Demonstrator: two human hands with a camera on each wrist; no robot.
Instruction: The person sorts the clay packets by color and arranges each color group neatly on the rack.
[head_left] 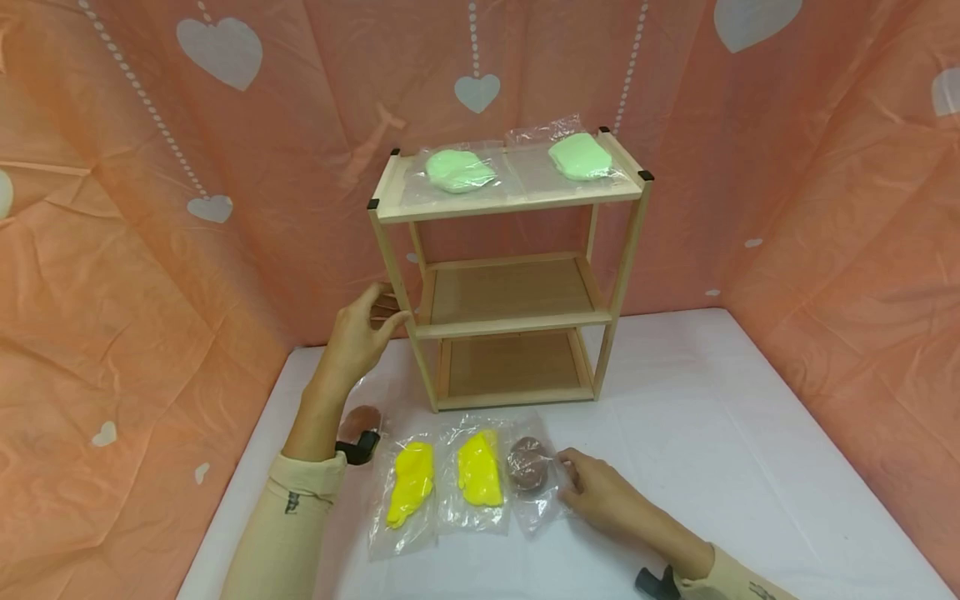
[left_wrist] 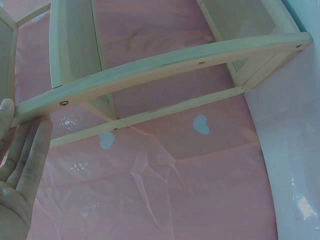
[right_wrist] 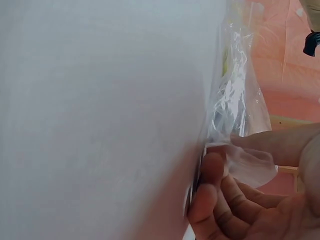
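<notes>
My left hand (head_left: 355, 340) holds the front left post of a three-tier wooden shelf (head_left: 513, 327), thumb on one side and fingers on the other. The left wrist view shows that hand (left_wrist: 22, 172) at one end of the post (left_wrist: 145, 75). Low on the right, my right hand (head_left: 603, 497) pinches the edge of a clear plastic bag with a brown round lump (head_left: 527, 463) inside. Close up, thumb and fingertips grip the crinkled bag (right_wrist: 235, 95) at the white tabletop. Two bagged yellow lumps (head_left: 411, 483) (head_left: 480, 468) lie left of it.
Two bagged pale green lumps (head_left: 459, 171) (head_left: 581, 157) lie on the shelf's top board. Another bagged brown lump (head_left: 361, 423) is beside my left wrist. The white tabletop (head_left: 697, 417) extends rightward, and a pink cloth with hearts (head_left: 315, 108) hangs behind and at both sides.
</notes>
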